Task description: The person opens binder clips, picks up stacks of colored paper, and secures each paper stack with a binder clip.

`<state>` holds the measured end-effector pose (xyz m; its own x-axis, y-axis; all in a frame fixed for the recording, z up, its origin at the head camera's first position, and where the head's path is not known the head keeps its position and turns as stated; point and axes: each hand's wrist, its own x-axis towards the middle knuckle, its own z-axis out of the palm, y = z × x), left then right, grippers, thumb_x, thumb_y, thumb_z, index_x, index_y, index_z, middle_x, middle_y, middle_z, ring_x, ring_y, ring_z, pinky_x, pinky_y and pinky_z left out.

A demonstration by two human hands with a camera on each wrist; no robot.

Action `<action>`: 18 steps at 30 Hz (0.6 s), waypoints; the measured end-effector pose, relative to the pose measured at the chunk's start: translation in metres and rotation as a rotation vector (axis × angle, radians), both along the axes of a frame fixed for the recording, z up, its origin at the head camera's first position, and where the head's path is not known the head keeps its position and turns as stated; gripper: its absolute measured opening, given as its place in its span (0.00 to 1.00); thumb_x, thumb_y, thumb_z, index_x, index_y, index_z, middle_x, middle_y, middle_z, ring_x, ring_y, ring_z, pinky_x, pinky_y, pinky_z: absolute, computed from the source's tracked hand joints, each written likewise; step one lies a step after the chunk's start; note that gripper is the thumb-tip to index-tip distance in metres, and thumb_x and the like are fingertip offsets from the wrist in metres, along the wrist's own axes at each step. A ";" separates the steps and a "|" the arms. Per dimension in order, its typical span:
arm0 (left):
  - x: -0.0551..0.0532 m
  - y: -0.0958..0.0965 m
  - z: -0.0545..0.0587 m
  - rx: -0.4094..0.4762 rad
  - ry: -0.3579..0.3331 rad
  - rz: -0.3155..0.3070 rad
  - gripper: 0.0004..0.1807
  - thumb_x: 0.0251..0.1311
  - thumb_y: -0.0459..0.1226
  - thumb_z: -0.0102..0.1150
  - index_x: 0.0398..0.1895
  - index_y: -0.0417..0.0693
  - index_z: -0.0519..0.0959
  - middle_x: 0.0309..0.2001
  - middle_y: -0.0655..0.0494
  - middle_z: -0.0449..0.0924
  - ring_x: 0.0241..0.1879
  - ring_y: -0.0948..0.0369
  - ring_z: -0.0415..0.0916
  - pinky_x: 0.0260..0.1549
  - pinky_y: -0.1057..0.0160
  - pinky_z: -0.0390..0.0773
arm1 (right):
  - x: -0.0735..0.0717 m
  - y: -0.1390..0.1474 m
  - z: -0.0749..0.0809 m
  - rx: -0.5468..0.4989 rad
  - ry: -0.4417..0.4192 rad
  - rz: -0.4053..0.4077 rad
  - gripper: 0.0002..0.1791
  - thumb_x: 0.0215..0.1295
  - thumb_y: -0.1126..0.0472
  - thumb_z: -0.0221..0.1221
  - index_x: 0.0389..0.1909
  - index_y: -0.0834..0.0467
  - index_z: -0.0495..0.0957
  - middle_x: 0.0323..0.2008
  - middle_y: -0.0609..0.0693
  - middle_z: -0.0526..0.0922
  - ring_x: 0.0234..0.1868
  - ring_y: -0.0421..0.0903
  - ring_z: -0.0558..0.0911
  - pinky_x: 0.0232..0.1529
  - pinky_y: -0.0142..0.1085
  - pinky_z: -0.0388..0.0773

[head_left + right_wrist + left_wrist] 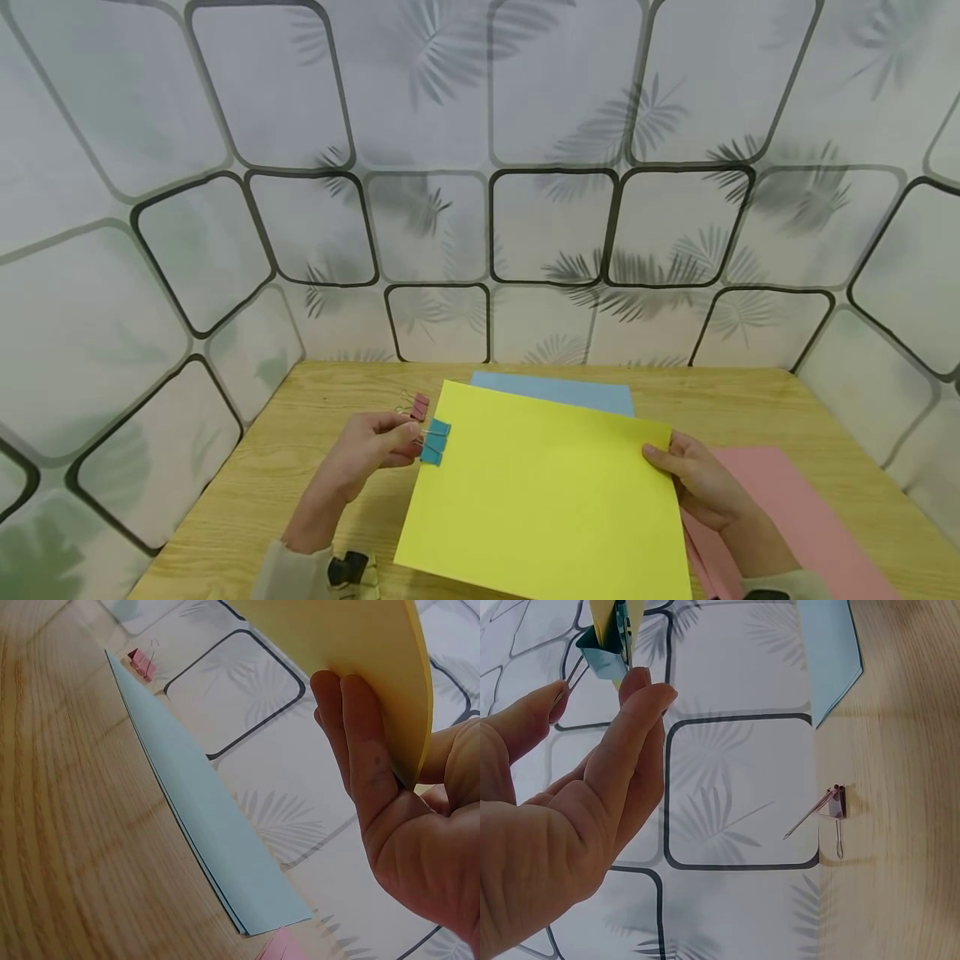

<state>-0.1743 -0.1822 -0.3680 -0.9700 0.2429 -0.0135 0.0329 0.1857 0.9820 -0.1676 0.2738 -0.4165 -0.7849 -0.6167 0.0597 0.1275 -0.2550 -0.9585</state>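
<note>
My left hand (378,446) pinches the wire handles of a blue binder clip (435,442), which sits on the left edge of the yellow paper (540,492). In the left wrist view, the thumb lies on one handle of the clip (604,661) and the fingertips meet the other side. The right hand (701,479) grips the paper's upper right edge, thumb on the front and fingers behind (364,735). Held up and tilted, the paper covers part of the table. A pink binder clip (419,407) rests on the table just beyond the left hand.
Blue paper (555,387) lies behind the yellow paper, its sheets layered in the right wrist view (195,817). Pink paper (795,517) is spread at the right, partly under the right forearm. A patterned curtain (547,225) encloses the wooden table (322,392) at back and sides.
</note>
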 end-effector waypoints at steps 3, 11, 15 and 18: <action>0.000 0.001 0.000 -0.001 -0.008 -0.006 0.24 0.71 0.39 0.56 0.55 0.21 0.74 0.44 0.35 0.82 0.42 0.49 0.84 0.44 0.55 0.84 | 0.001 0.000 0.000 0.003 -0.004 -0.003 0.13 0.82 0.63 0.39 0.60 0.58 0.64 0.51 0.52 0.83 0.47 0.46 0.86 0.48 0.38 0.83; -0.002 -0.001 -0.001 -0.030 -0.034 -0.059 0.25 0.73 0.42 0.54 0.54 0.23 0.74 0.43 0.40 0.82 0.41 0.51 0.83 0.44 0.54 0.84 | 0.000 0.001 0.000 0.010 0.008 -0.006 0.14 0.82 0.64 0.38 0.60 0.57 0.67 0.51 0.51 0.84 0.47 0.46 0.86 0.48 0.38 0.83; -0.001 -0.003 -0.001 -0.100 -0.003 -0.118 0.22 0.74 0.42 0.53 0.52 0.26 0.76 0.41 0.42 0.81 0.42 0.49 0.82 0.46 0.51 0.83 | 0.000 0.002 0.000 0.001 0.010 0.026 0.14 0.82 0.65 0.37 0.60 0.59 0.66 0.51 0.52 0.83 0.48 0.47 0.86 0.48 0.39 0.83; -0.001 -0.005 -0.003 -0.144 0.019 -0.173 0.19 0.74 0.42 0.52 0.44 0.30 0.76 0.33 0.50 0.76 0.35 0.56 0.75 0.41 0.56 0.79 | -0.001 0.003 0.000 -0.006 -0.012 0.067 0.14 0.82 0.65 0.36 0.61 0.61 0.64 0.53 0.54 0.83 0.49 0.48 0.85 0.50 0.40 0.82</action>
<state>-0.1752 -0.1871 -0.3714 -0.9144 0.4027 -0.0422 0.0946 0.3137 0.9448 -0.1684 0.2768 -0.4165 -0.7424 -0.6678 0.0540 0.1563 -0.2510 -0.9553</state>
